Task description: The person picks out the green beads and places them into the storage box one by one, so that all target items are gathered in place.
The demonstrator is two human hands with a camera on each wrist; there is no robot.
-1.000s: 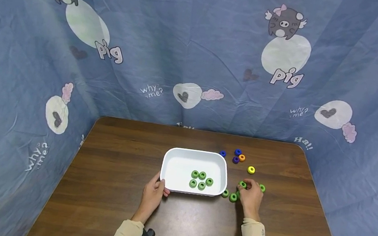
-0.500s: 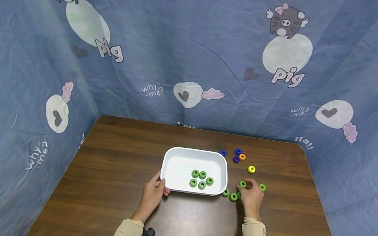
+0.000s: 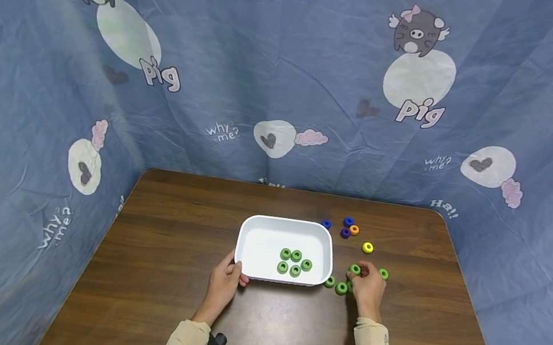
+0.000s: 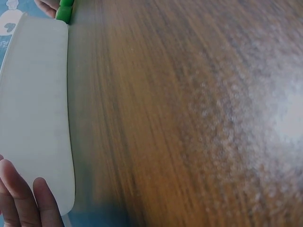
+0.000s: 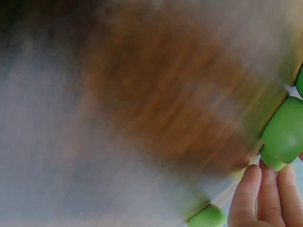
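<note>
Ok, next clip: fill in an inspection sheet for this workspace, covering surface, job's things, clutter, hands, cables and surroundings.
Surface: brown wood-grain table, with glare near the front.
Job's things: white tray with five green rings inside; more green rings on the table to its right.
Clutter: two blue rings, one purple ring, one orange ring and one yellow ring, farther from the person than the green ones.
Hands: left hand holds the tray's near left corner; right hand pinches a green ring, whether lifted is unclear.
Cables: nothing seen.
Surroundings: blue cloth with pig prints.
</note>
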